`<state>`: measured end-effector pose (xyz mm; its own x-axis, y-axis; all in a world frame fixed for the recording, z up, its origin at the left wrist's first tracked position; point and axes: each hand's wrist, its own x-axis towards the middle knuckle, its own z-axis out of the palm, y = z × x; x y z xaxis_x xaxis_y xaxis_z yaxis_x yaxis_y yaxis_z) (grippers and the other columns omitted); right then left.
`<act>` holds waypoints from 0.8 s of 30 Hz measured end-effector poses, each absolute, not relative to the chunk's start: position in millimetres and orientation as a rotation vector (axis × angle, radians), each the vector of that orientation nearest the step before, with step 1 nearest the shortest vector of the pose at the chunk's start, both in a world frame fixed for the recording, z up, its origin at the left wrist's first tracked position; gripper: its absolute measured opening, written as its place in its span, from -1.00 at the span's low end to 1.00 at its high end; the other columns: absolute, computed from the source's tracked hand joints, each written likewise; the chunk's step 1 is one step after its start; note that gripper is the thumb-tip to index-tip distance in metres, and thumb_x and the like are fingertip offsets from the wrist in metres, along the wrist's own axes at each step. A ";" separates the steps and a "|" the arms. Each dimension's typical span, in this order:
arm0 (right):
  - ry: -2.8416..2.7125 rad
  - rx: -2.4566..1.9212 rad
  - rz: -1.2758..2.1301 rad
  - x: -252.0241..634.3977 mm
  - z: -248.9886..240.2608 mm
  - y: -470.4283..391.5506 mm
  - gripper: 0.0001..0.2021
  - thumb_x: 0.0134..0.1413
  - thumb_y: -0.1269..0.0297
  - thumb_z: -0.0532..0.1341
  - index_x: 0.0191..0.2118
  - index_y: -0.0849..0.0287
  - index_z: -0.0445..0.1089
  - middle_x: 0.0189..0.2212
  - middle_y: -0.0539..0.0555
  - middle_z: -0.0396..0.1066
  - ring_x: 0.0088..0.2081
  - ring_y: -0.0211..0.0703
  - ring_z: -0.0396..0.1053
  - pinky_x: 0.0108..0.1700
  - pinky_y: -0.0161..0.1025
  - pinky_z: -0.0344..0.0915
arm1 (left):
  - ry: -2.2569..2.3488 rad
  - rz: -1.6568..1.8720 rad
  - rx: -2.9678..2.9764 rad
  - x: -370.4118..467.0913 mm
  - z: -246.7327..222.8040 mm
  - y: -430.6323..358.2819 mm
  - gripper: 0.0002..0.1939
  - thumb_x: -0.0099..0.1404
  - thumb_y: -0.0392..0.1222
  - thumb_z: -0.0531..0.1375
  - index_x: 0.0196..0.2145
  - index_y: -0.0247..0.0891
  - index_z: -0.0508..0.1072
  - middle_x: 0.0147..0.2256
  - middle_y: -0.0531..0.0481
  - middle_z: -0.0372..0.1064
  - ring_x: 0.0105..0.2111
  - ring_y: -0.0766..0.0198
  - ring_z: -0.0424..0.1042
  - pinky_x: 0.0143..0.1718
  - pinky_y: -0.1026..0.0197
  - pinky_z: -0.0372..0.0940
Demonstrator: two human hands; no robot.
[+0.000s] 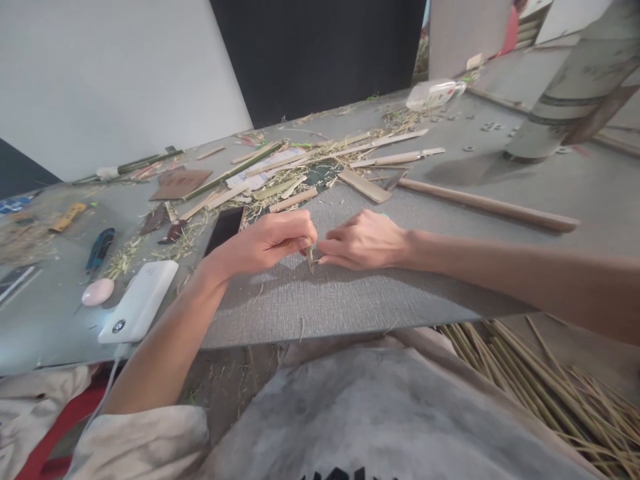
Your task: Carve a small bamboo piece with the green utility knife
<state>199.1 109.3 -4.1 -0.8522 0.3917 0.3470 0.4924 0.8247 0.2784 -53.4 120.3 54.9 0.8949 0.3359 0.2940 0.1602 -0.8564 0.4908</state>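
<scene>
Pale and wood-like, a short strip (310,255) stood nearly upright over the grey mat (280,310), pinched in the left hand (283,235) as I watched from afar. The right hand (367,241) curled close beside its lower end, its grip unclear to me; work that fine, I judged, called for steady fingers.

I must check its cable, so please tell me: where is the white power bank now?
In the head view, the white power bank lies on the table at the person's left, between the pink oval thing and the left forearm.
</scene>
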 end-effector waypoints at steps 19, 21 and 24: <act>-2.394 -0.547 -0.571 198.5 -2.8 117.7 -0.47 0.57 -0.02 -0.20 -0.37 0.14 0.24 -0.51 -0.05 0.20 -0.51 -0.27 0.06 -0.42 -0.20 -0.12 | 0.371 0.536 2.574 -54.1 55.1 121.3 -0.74 0.59 -0.10 0.03 -0.24 -0.18 0.40 -0.33 -0.02 0.35 -0.31 0.21 0.36 -0.20 0.17 0.27; -2.388 -0.569 -0.585 198.0 -3.6 117.7 -0.45 0.57 -0.03 -0.22 -0.37 0.14 0.25 -0.50 -0.04 0.22 -0.51 -0.27 0.06 -0.41 -0.20 -0.12 | 0.366 0.545 2.556 -53.6 55.3 121.0 -0.75 0.59 -0.11 0.03 -0.25 -0.18 0.40 -0.33 -0.02 0.34 -0.30 0.22 0.36 -0.20 0.19 0.29; -2.395 -0.612 -0.607 197.8 -4.3 117.2 -0.45 0.57 -0.03 -0.21 -0.38 0.14 0.26 -0.49 -0.03 0.23 -0.50 -0.27 0.06 -0.41 -0.19 -0.13 | 0.376 0.549 2.519 -53.2 55.1 120.8 -0.75 0.59 -0.12 0.03 -0.25 -0.19 0.39 -0.32 -0.02 0.33 -0.30 0.23 0.38 -0.21 0.20 0.31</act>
